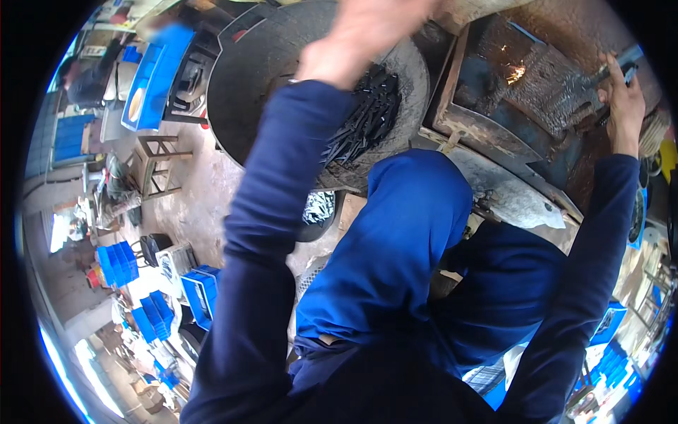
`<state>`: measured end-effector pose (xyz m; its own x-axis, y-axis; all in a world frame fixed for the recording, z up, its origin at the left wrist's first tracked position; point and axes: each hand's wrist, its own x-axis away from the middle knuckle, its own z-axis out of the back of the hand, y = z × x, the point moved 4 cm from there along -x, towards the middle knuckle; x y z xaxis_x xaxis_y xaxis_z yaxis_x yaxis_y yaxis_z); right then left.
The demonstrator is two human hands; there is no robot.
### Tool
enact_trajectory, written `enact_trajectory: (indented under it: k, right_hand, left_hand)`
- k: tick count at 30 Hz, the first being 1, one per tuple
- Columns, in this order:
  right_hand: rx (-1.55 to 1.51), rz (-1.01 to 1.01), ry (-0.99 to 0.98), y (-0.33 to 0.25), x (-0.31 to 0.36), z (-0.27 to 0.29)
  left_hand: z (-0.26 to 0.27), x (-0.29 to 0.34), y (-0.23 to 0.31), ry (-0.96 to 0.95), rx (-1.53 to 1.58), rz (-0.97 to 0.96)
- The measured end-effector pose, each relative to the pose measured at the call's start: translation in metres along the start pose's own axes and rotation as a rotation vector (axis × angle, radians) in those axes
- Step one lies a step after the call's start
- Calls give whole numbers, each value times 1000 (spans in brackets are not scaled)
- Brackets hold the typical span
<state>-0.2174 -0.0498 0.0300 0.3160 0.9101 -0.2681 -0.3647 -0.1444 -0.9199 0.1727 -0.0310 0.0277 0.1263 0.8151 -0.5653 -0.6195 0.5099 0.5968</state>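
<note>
My left hand (364,35) reaches over the far side of a large round metal pan (240,92). Motion blurs it, its fingers run toward the top edge, and I cannot make out what it holds, if anything. Beneath my left forearm, a pile of dark flat strips (371,113) lies in the pan. At the far right, my right hand (625,102) is closed around a grey metal handle (621,63), beside a worn, wet-looking machine bed (551,85). Small orange sparks (518,73) glow on that bed. A thin blue strip (525,32) lies at its far edge.
A rusty metal frame (452,106) edges the machine, near my knee. Left of my legs sits a dark container with shiny metal pieces (318,206). A wooden stool (159,166), blue bins (116,263) and a blue tray (159,78) stand leftward. Another person (88,78) is at far left.
</note>
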Motion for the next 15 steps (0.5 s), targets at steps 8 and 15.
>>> enact_trajectory:
  k: [8,15]
  right_hand:
    - [67,15,-30,13,-12,8]
    - [-41,15,-73,11,-11,6]
  left_hand:
    - [55,106,-181,-722,-719,219]
    - [38,125,-212,-891,-877,201]
